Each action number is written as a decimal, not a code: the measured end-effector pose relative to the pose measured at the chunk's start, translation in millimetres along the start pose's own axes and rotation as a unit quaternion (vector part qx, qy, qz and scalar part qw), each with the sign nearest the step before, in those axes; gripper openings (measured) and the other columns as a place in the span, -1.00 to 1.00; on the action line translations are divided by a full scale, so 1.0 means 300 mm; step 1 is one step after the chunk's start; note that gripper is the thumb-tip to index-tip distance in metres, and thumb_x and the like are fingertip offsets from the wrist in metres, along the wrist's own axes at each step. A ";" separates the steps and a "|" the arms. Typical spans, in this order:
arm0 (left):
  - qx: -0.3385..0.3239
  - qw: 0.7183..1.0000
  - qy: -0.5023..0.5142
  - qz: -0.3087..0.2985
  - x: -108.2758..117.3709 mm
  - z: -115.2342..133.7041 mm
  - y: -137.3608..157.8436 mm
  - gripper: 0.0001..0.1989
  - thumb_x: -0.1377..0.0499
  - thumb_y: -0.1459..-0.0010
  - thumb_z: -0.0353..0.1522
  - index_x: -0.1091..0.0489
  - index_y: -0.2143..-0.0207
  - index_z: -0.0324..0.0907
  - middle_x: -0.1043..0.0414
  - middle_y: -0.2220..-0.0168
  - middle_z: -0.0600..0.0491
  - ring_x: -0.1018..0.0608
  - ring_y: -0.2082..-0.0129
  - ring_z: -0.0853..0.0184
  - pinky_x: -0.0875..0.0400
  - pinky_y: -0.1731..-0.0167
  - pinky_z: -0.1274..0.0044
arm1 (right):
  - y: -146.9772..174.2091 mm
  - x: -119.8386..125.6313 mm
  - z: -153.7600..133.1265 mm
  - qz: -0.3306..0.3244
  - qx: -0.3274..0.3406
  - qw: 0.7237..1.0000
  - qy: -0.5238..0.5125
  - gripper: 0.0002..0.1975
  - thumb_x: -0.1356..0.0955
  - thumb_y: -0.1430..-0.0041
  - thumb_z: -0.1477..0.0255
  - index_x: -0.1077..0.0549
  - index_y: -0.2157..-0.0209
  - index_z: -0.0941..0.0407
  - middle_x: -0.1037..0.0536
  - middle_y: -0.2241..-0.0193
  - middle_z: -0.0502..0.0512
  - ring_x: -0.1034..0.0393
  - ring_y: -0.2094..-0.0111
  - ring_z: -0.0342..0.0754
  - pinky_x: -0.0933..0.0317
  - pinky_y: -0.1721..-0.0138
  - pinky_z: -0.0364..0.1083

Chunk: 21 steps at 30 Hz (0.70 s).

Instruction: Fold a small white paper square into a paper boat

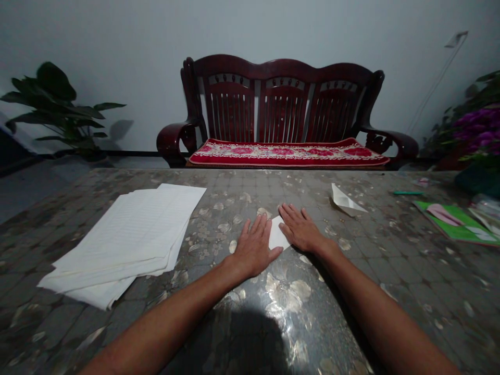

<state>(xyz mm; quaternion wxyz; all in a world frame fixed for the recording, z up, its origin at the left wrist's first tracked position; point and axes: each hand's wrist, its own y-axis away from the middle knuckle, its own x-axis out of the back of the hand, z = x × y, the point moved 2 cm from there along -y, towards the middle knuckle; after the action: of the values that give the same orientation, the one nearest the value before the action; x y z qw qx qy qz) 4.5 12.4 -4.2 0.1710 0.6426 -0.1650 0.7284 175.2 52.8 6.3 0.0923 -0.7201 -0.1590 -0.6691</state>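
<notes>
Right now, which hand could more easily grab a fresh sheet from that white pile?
Probably the left hand: the stack of white sheets lies on its side of the table, while the right hand sits beyond the small folded paper.

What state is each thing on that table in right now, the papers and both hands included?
left hand: flat, palm down, pressing the small paper
right hand: flat, palm down, on the same paper
small white paper: pinned between the hands, mostly covered
stack of white sheets: flat, loosely fanned
folded paper piece: already folded, lying apart
green booklet: lying flat by the table's right edge
</notes>
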 end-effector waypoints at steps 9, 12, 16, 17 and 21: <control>-0.015 1.000 0.001 -0.005 0.016 0.008 -0.002 -0.20 0.09 -0.33 0.03 0.00 -0.36 -0.41 0.01 -0.38 -0.30 0.00 -0.41 0.05 0.16 -0.35 0.12 | -0.067 0.008 -0.136 0.019 -0.042 0.996 -0.076 -0.38 0.05 -0.43 0.22 -0.03 -0.38 0.22 0.01 -0.40 0.18 0.20 -0.41 0.09 0.23 -0.36 0.19; -0.022 1.000 -0.001 0.012 0.010 0.003 0.003 -0.23 0.11 -0.33 0.03 -0.03 -0.35 -0.38 -0.04 -0.37 -0.28 -0.04 -0.41 0.06 0.15 -0.34 0.10 | -0.074 -0.010 -0.154 0.029 -0.046 0.998 -0.039 -0.36 0.04 -0.44 0.18 -0.03 -0.38 0.22 0.05 -0.41 0.17 0.25 -0.42 0.11 0.30 -0.37 0.20; -0.009 0.999 -0.005 0.030 0.002 0.001 0.007 -0.24 0.09 -0.33 0.02 -0.05 -0.34 -0.36 -0.05 -0.37 -0.27 -0.05 -0.40 0.07 0.16 -0.35 0.12 | -0.079 -0.021 -0.140 0.024 -0.036 0.999 -0.028 -0.35 0.06 -0.44 0.17 -0.01 -0.39 0.21 0.05 -0.41 0.15 0.24 -0.42 0.10 0.28 -0.36 0.19; -0.003 1.000 -0.007 0.029 0.002 0.000 0.008 -0.23 0.07 -0.32 0.02 -0.05 -0.35 -0.36 -0.03 -0.37 -0.27 -0.05 -0.40 0.07 0.17 -0.35 0.12 | -0.082 -0.023 -0.132 0.026 -0.037 0.999 -0.024 -0.36 0.06 -0.44 0.17 -0.01 -0.39 0.20 0.05 -0.41 0.14 0.24 -0.42 0.11 0.27 -0.36 0.19; 0.020 1.000 -0.005 0.020 0.002 -0.001 0.014 -0.22 0.00 -0.29 0.01 -0.04 -0.35 -0.34 0.04 -0.40 -0.27 -0.01 -0.41 0.06 0.15 -0.35 0.14 | -0.094 -0.031 -0.091 0.037 -0.065 0.997 0.000 -0.37 0.02 -0.43 0.18 0.01 -0.40 0.16 0.05 -0.41 0.14 0.22 -0.42 0.12 0.27 -0.35 0.24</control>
<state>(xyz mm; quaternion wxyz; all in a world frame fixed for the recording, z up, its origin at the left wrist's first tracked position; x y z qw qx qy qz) 2.3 8.7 -3.8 0.1428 0.6461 -0.1638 0.7316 139.3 68.7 -2.9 0.0695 -0.7300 -0.0884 -0.6741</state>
